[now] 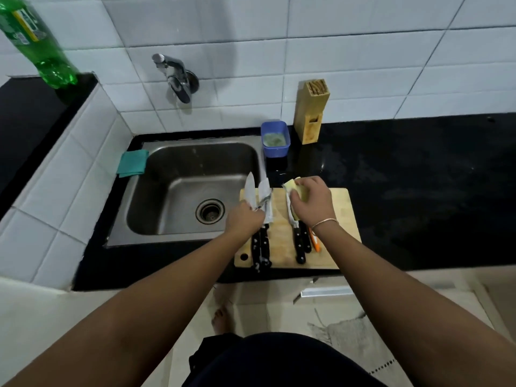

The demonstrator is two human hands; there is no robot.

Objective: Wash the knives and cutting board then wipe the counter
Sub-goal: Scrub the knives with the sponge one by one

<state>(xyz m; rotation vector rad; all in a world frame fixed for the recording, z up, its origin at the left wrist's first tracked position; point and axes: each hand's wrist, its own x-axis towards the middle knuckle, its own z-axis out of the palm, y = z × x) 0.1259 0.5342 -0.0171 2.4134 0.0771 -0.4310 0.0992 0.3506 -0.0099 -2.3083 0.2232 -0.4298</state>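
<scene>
Steel knives (258, 219): lay on the cutting board (340, 219) beside the sink (178, 163); stiff, sharp, probably slick when soapy.
Left hand (245, 219): curled over the left pair where blade meets handle.
Right hand (311, 199): pinched a soft yellow sponge (293, 187) over the other knives.
Safest hold: black handles, just below each hand.

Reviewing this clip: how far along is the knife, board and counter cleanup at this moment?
Early. Nothing looks finished: the black-handled knives lie on the wooden cutting board, and no water shows at the chrome tap. In hand: the right hand grips a yellow sponge over them; the left hand holds two knives beside the steel sink. Left: rinsing, board, black counter.
</scene>
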